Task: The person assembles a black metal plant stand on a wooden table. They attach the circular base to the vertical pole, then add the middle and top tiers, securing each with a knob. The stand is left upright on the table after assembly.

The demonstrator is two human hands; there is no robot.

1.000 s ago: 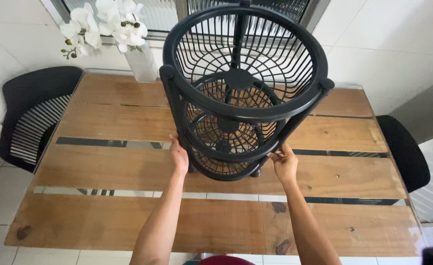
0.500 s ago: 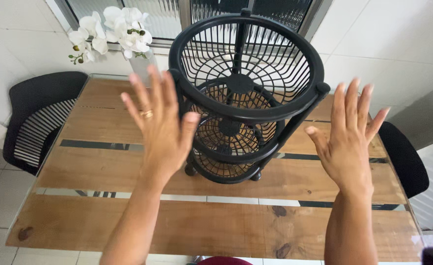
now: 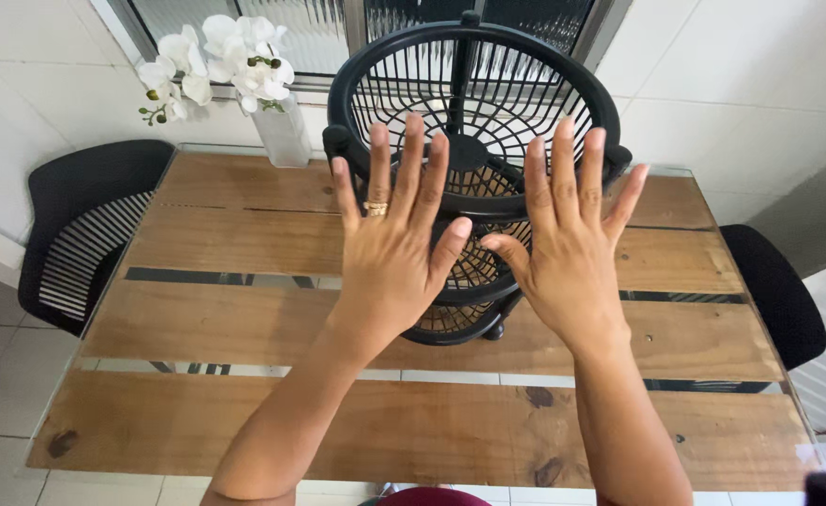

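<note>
A black tiered wire basket stand (image 3: 474,103) stands upright on the wooden table (image 3: 244,244), toward its far side. My left hand (image 3: 396,239) and my right hand (image 3: 567,239) are raised side by side in front of the stand, backs toward me, fingers spread, thumbs almost touching. Both are empty and neither touches the stand. A ring sits on one finger of my left hand. The hands hide the middle tier and part of the lower basket.
A glass vase with white orchids (image 3: 235,66) stands at the table's far left, close to the stand. Black chairs sit at the left (image 3: 85,234) and right (image 3: 774,290) ends. A window and white tiled wall lie behind.
My hands let go of the stand's lower tier, rose with fingers spread, then came together in front of it. The stand stays on the table.
</note>
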